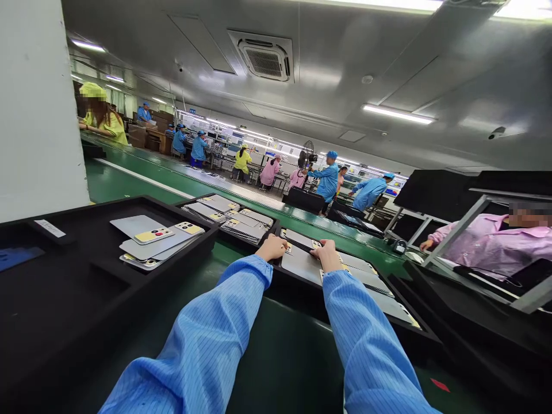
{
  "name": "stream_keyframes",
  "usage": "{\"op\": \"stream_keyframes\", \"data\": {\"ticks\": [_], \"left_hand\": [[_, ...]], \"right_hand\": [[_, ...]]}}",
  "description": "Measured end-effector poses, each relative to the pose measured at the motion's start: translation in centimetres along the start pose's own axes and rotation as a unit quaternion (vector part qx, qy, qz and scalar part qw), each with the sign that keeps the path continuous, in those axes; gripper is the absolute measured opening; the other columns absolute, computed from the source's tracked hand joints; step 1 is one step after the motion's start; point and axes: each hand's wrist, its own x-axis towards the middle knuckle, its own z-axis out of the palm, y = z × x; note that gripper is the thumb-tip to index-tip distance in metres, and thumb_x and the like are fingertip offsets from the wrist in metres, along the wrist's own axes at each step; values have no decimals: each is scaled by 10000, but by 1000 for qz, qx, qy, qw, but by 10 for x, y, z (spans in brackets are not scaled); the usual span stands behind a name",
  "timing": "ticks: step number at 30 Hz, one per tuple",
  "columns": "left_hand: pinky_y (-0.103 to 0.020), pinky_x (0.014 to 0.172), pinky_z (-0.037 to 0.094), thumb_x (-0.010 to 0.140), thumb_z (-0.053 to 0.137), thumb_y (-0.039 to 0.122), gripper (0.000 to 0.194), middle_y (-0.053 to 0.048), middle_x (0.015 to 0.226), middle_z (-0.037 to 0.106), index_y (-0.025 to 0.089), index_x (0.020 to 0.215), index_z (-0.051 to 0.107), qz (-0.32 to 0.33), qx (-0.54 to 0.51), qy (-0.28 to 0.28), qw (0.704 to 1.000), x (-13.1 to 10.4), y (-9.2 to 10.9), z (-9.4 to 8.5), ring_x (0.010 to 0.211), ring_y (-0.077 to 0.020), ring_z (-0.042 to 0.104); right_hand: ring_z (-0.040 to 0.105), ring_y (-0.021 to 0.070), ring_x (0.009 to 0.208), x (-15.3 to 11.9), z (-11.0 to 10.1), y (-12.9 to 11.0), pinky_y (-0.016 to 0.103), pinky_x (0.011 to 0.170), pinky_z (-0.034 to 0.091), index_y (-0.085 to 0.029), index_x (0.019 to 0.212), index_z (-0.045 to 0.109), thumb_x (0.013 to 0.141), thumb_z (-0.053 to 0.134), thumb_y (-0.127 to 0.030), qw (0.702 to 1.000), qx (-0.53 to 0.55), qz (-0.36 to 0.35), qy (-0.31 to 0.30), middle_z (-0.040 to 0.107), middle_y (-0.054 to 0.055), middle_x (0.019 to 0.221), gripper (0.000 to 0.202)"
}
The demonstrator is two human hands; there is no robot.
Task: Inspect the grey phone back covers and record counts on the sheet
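Note:
My left hand [272, 247], in a blue striped sleeve, has its fingers curled at the left edge of a grey phone back panel [301, 267] with a yellow camera area. My right hand [328, 256] is closed at the right side of the same panels, fingers bent down onto them. Both hands are over a black tray [297, 284] filled with rows of such panels; my fingertips are partly hidden. Beside it, another black tray [276, 227] holds more stacked panels [245, 225]. At the left, a large black tray [129, 290] carries a loose, overlapping pile of panels [157, 246].
A green work surface [284, 356] lies under the trays. Beyond runs a long green conveyor [207, 179]. A white pillar [38, 103] stands at the left. On the right are a metal frame [457, 233], more black trays [470, 305] and a person in pink [487, 247].

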Motion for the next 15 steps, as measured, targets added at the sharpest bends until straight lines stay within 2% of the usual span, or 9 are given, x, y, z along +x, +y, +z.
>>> {"op": "stream_keyframes", "data": {"ticks": [3, 6, 15], "left_hand": [[-429, 898, 438, 863, 495, 327, 238, -73, 1110, 573, 162, 1012, 581, -5, -3, 0, 1000, 0, 0, 0, 1026, -203, 536], [-431, 905, 432, 864, 492, 332, 241, -74, 1118, 573, 165, 1012, 584, -6, -5, -2, 1000, 1, -1, 0, 1036, -203, 533], [-435, 903, 433, 861, 496, 340, 254, -76, 1112, 577, 158, 1016, 581, -7, -7, 0, 1000, 2, 0, 0, 1032, -204, 538]], "right_hand": [[581, 191, 947, -1, -5, 1, 367, 774, 513, -194, 1116, 539, 881, 522, -281, 998, 18, 59, -9, 563, 75, 1131, 251], [581, 188, 945, -1, -9, 2, 372, 782, 512, -189, 1117, 539, 888, 510, -280, 995, 37, 87, -18, 560, 78, 1139, 249], [577, 184, 955, -5, -8, 9, 367, 799, 504, -195, 1118, 540, 892, 502, -285, 992, 81, 94, -33, 552, 77, 1153, 247]]}}
